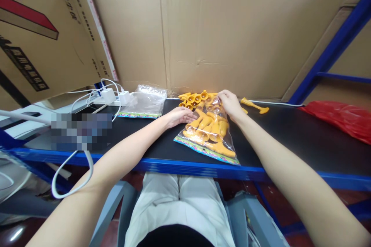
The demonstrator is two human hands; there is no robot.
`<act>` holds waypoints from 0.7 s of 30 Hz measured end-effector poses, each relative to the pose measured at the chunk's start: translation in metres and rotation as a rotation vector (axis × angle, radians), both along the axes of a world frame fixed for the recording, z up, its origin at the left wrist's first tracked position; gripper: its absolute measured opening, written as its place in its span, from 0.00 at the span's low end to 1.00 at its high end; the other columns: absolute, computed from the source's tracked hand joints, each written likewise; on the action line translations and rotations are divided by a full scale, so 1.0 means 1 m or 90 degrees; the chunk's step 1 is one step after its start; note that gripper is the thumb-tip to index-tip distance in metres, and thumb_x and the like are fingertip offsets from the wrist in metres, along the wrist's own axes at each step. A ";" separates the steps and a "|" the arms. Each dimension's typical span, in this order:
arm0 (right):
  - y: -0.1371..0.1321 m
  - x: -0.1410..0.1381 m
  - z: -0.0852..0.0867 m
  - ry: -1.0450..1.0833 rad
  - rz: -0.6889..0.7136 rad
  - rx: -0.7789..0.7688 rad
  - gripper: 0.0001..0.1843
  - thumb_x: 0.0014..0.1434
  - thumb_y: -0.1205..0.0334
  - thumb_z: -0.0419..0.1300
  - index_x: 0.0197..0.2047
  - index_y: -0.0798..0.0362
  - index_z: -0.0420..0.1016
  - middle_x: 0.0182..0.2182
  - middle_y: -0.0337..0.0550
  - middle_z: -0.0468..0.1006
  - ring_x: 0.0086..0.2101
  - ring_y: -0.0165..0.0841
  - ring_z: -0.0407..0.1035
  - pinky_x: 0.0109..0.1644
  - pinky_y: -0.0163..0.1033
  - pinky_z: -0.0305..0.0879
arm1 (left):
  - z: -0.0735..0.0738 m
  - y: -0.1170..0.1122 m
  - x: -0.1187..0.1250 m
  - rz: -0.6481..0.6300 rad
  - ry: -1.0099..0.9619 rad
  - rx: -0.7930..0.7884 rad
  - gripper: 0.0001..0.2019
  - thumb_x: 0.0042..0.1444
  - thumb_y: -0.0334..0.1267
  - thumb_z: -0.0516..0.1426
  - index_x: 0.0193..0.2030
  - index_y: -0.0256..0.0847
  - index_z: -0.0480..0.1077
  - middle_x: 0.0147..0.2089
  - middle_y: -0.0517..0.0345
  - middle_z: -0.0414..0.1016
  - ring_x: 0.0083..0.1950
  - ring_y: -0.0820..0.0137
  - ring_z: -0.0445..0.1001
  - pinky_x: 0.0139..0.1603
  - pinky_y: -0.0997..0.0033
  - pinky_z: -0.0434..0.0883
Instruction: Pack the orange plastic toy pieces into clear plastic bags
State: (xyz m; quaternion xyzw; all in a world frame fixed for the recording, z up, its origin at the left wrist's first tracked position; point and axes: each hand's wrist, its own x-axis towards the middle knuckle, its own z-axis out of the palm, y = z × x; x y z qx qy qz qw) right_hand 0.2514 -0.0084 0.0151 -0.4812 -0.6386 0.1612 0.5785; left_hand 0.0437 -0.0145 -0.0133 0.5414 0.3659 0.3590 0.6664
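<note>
A clear plastic bag (pixel 209 144) with a colourful printed strip lies near the front of the black tabletop, filled with several orange-yellow plastic horn-shaped pieces (pixel 206 124). At the bag's upper right edge, my right hand (pixel 230 104) is closed, pinching the plastic. My left hand (pixel 180 117) rests by the bag's left side, its fingers stretched out and touching the film; the fingertips are partly hidden. Behind the bag, a pile of loose orange-yellow pieces (pixel 194 99) shows flared, cup-like ends. Another loose orange-yellow piece (pixel 255 105) lies to the right of my right hand.
Flat clear bags (pixel 147 102) lie at the back left, beside white chargers (pixel 108 95) and cables. A red plastic bag (pixel 339 119) sits at the far right. Cardboard (pixel 232 34) walls the back, and a blue metal rail (pixel 185 168) edges the table's front.
</note>
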 end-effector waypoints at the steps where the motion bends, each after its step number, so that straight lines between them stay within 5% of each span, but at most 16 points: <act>1: 0.000 -0.002 -0.001 0.011 0.005 0.001 0.09 0.50 0.64 0.49 0.19 0.53 0.60 0.19 0.34 0.63 0.25 0.27 0.58 0.33 0.34 0.55 | 0.000 0.001 0.001 0.004 0.008 0.000 0.03 0.54 0.30 0.54 0.31 0.32 0.65 0.28 0.50 0.75 0.26 0.75 0.73 0.34 0.73 0.69; 8: 0.003 -0.015 -0.008 0.054 0.053 0.021 0.11 0.52 0.58 0.50 0.22 0.53 0.60 0.21 0.34 0.63 0.27 0.27 0.59 0.36 0.35 0.56 | 0.000 0.003 0.003 0.008 0.045 0.006 0.05 0.55 0.32 0.55 0.30 0.31 0.65 0.22 0.58 0.70 0.21 0.80 0.69 0.26 0.80 0.66; 15: -0.001 -0.018 -0.005 0.046 0.072 0.042 0.10 0.53 0.60 0.49 0.22 0.52 0.60 0.23 0.36 0.65 0.28 0.28 0.60 0.38 0.35 0.58 | -0.007 0.008 0.007 0.038 -0.063 0.004 0.09 0.49 0.21 0.57 0.33 0.33 0.61 0.29 0.52 0.74 0.31 0.73 0.75 0.39 0.70 0.70; 21: -0.001 -0.020 -0.004 0.040 0.079 0.048 0.12 0.55 0.56 0.48 0.24 0.52 0.59 0.25 0.37 0.65 0.29 0.28 0.61 0.39 0.35 0.59 | -0.007 0.011 0.007 0.022 -0.080 0.018 0.06 0.53 0.33 0.56 0.33 0.32 0.64 0.27 0.54 0.72 0.28 0.76 0.74 0.36 0.73 0.70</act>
